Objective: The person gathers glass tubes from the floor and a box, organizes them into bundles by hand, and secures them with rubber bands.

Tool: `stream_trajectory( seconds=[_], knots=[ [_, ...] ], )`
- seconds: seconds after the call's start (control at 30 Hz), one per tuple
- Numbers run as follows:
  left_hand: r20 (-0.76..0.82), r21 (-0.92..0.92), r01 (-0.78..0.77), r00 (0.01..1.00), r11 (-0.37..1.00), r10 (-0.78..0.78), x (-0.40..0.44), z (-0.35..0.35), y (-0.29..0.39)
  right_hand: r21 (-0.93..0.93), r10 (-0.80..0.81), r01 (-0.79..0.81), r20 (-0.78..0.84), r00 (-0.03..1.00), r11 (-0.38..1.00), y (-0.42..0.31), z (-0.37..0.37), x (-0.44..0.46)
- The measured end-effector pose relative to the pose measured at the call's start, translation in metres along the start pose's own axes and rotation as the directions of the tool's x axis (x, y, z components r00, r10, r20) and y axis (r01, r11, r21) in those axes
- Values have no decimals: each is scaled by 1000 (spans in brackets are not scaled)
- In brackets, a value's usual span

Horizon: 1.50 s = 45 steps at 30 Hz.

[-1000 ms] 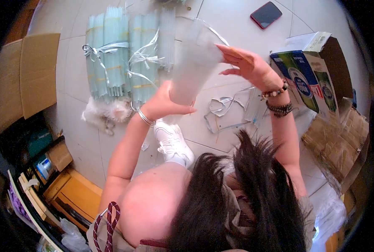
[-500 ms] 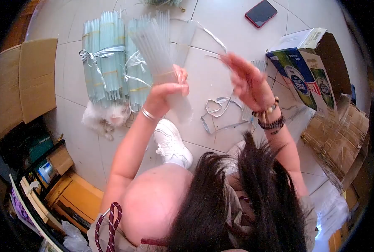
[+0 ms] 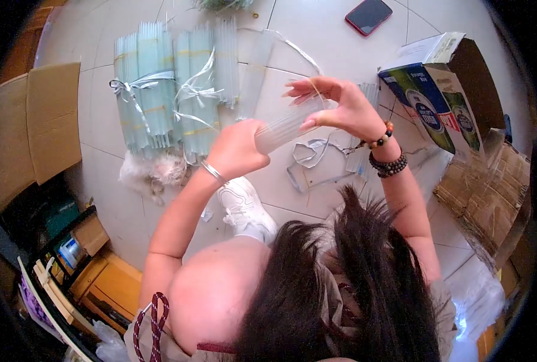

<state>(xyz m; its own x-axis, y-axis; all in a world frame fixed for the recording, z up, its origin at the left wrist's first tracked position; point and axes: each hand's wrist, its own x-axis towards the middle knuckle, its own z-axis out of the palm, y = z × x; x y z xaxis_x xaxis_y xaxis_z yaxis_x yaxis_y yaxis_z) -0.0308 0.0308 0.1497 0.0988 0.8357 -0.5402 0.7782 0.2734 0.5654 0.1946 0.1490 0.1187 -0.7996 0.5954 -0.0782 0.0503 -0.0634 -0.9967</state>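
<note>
My left hand [image 3: 241, 148], with a silver bangle at the wrist, is closed around one end of a bundle of clear plastic tubes [image 3: 286, 128]. The bundle tilts up toward my right hand [image 3: 347, 108]. Curved fingers and thumb of that hand sit around its far end, with a thin yellowish rubber band [image 3: 318, 90] stretched at the fingers. On the floor beyond lie tied bundles of similar tubes [image 3: 145, 90], [image 3: 195, 72] wrapped with white ribbon. Looser clear tubes [image 3: 226, 63] and a flat clear bundle [image 3: 256, 72] lie beside them.
White ribbon scraps [image 3: 309, 154] lie below my right hand, near more tubes [image 3: 359, 160]. A small white furry animal [image 3: 154, 172] is by the bundles. A phone [image 3: 368, 16], a printed carton [image 3: 425, 96] and cardboard [image 3: 54, 120] stand around. My white shoe [image 3: 241, 205] is underneath.
The bundle has swung from upright to slanting rightward, and my left hand has turned over. My right hand has moved left onto the bundle's far end with the rubber band.
</note>
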Motion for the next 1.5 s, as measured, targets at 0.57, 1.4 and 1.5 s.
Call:
stream_trajectory(
  seconds=[0.57,1.4,1.5],
  knots=[
    [-180,206,-130,969,970,169,48,24,-1,-776,-335,31,-236,912,630,4,2,-2],
    [-721,406,293,684,866,108,143,-7,-109,-940,4,-250,-258,966,-232,147,-340,-135],
    [-761,392,286,635,874,134,139,-7,-102,-943,17,-320,-323,946,-84,145,-342,-139]
  ],
)
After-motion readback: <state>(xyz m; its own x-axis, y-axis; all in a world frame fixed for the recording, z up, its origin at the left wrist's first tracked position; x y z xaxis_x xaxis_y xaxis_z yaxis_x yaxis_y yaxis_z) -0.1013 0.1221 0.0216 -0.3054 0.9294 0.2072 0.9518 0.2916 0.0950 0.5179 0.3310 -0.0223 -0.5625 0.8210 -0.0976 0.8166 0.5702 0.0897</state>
